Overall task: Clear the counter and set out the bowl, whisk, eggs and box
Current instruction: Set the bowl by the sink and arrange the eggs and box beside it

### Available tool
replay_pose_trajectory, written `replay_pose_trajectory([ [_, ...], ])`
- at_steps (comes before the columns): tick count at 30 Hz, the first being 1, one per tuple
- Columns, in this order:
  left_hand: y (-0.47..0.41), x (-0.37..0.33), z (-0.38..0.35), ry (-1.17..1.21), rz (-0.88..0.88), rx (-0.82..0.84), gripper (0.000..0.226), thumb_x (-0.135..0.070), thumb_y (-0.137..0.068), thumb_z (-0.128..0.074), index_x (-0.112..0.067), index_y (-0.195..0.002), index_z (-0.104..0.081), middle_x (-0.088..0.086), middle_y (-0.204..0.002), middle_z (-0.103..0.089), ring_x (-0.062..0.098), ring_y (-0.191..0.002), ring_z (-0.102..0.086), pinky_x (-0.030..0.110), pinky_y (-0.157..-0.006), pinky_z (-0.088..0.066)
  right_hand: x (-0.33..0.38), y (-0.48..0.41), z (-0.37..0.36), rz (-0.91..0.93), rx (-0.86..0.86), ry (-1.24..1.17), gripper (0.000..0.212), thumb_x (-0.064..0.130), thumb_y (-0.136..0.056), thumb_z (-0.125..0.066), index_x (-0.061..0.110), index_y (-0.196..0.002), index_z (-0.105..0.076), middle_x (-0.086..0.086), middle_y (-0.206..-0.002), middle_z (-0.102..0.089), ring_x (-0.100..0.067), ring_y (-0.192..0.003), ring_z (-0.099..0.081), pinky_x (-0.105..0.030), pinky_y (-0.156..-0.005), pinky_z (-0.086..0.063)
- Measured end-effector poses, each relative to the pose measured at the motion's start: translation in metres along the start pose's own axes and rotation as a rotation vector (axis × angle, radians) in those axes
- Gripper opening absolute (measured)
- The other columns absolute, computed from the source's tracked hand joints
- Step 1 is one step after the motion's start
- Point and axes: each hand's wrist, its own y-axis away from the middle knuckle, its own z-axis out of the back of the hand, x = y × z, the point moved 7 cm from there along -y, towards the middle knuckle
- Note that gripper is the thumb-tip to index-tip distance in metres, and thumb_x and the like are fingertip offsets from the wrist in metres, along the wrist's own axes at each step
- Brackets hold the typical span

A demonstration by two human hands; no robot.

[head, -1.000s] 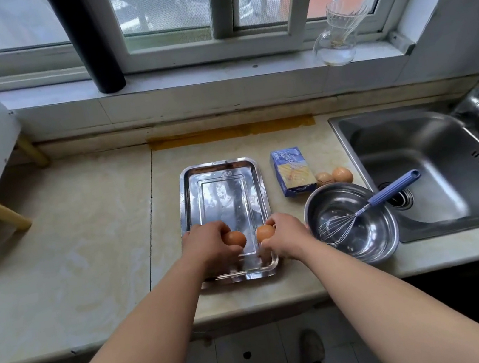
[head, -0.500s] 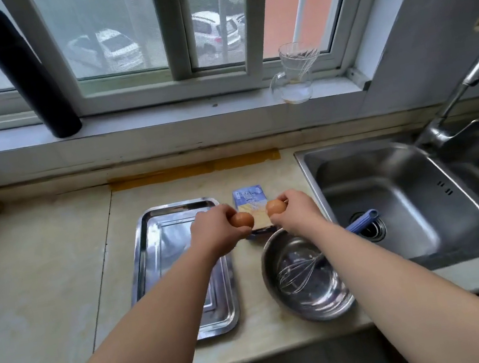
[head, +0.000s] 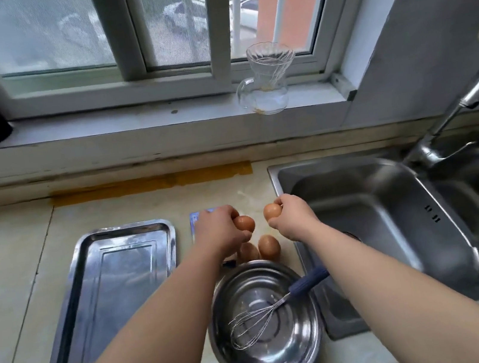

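Two eggs held aloft, one clamped in left hand [head: 221, 234] fingertips [head: 244, 223], one in right hand [head: 293, 220] fingertips [head: 272, 210], just above two more eggs [head: 269, 247] resting nearer, bowl [head: 225, 340] with whisk [head: 260, 319] nearer still, box [head: 195, 219] mostly hidden under left hand. Risk on lowering: shell striking shell and cracking, or rolling rightward into sink [head: 395, 219]. Set down gently, apart.

window [head: 126, 29]: daylit | counter [head: 1, 250]: pale stone | outside: blurred, perhaps cars

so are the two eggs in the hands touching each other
Apart. The head view shows bare counter between the egg in the left hand and the egg in the right hand.
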Motion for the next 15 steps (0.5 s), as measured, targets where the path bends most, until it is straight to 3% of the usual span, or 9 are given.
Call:
replay_pose_trajectory([
  [3,-0.008,-0.002,-0.013,-0.028,0.017,0.023,0.043,-0.037,-0.07,-0.069,-0.026,-0.111,-0.063,0.002,-0.107,-0.067,0.026,-0.115,-0.045,0.034,-0.09,-0.043,-0.003,-0.011,-0.007,0.019,0.034,0.019,0.032,0.017,-0.087,-0.061,0.018,-0.117,-0.054,-0.006,-0.115,-0.06,-0.027,-0.106,-0.056,-0.043,-0.096,-0.048],
  [15,-0.022,-0.009,-0.03,-0.18,0.024,0.064,0.037,-0.036,-0.072,-0.065,-0.026,-0.108,-0.063,0.001,-0.098,-0.067,0.024,-0.112,-0.045,0.035,-0.087,-0.039,-0.006,-0.03,-0.025,0.03,0.128,0.11,0.028,0.017,-0.089,-0.053,0.015,-0.117,-0.054,-0.009,-0.116,-0.061,-0.03,-0.106,-0.057,-0.044,-0.097,-0.047],
])
